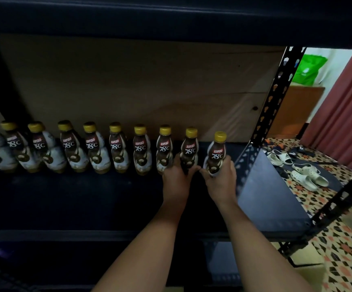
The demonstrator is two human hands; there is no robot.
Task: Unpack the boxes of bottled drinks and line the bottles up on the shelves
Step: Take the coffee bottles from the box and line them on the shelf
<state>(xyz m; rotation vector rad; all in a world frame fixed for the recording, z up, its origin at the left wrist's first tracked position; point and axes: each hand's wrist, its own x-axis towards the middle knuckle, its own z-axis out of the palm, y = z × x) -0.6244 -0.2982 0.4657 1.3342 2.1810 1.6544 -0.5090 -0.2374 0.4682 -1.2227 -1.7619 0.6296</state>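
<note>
Both arms reached into the dark shelf (86,199), where a row of Kopiko 78°C bottles (95,148) with yellow caps stood upright along the back, in front of a plywood back panel (139,85); eight of them stood free of the hands, evenly spaced, the leftmost ones blurred and partly cut off by the frame edge. The left hand (176,178) had its fingers curled round the lower body of the ninth bottle (189,147); the right hand (221,178) gripped the tenth bottle (218,150) the same way, at the right end of the row; both bottles were upright, and their bases seemed to be on the shelf, though the hands hid them. The two hands were just beside each other, thumbs nearly touching. Right of the perforated black upright (276,95), white sandals (305,175) lay on a patterned floor (343,249); a green bag (307,70) sat on a wooden cabinet (293,110) beside a reddish curtain (343,114).
</note>
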